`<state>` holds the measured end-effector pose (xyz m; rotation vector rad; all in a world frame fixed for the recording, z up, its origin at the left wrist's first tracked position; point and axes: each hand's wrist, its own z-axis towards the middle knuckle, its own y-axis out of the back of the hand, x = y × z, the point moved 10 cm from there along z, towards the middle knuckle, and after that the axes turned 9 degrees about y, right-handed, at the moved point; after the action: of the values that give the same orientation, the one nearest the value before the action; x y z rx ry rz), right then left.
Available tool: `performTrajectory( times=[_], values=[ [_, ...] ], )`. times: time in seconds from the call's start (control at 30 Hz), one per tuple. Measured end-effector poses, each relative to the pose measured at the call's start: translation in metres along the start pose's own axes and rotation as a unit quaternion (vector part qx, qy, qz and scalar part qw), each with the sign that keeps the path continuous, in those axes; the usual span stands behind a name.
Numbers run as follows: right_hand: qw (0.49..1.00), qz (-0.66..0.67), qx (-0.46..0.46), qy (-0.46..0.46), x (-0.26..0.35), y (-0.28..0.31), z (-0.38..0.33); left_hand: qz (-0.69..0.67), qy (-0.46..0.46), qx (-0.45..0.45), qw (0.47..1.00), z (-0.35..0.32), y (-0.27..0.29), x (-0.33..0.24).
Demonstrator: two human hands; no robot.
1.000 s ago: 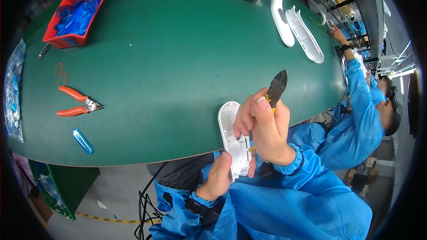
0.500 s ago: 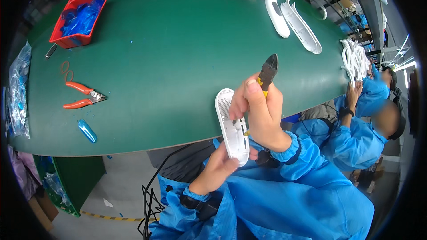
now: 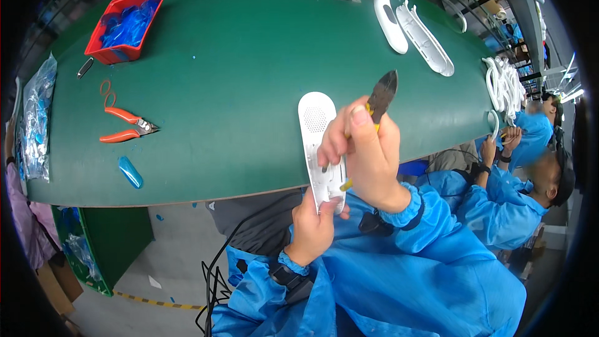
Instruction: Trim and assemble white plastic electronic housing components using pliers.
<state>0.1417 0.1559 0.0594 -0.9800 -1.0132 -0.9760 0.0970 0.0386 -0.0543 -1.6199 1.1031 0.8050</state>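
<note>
My left hand grips the lower end of a long white plastic shell with rounded ends. Its inner side faces up, and a patch of small round holes marks its far end. Closed around a pair of cutting pliers is my right hand. The pliers' dark jaws point up and away from the shell; a yellow handle end shows below the fingers. My right fingertips lie over the shell's right side and hide part of it. Whether they touch it, I cannot tell.
On the green table lie orange-handled cutters, a blue glossy piece and a red bin of blue film. White shells and white curved parts sit at the right, near a co-worker in blue.
The white shell has tilted so its holed end reaches farther up over the table. My left hand has moved up slightly; my right hand still holds the pliers. The view has shifted a little.
</note>
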Motion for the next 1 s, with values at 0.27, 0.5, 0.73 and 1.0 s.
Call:
performTrajectory(
  times=[0.27,0.5,0.73,1.0],
  values=[
    [0.999,0.024,-0.012,-0.030,-0.011,0.002,-0.019,0.097,-0.057,-0.054,0.992,-0.002,0.001,-0.025],
    [0.999,0.014,-0.019,-0.034,-0.013,-0.001,-0.020,0.108,-0.075,-0.058,0.990,-0.002,0.002,-0.029],
    [0.999,-0.017,-0.030,-0.023,-0.012,0.000,-0.019,0.109,-0.083,-0.065,0.988,-0.002,0.002,-0.028],
    [0.997,-0.062,-0.042,-0.027,-0.009,0.000,-0.018,0.114,-0.084,-0.062,0.988,-0.002,0.003,-0.026]
  ],
)
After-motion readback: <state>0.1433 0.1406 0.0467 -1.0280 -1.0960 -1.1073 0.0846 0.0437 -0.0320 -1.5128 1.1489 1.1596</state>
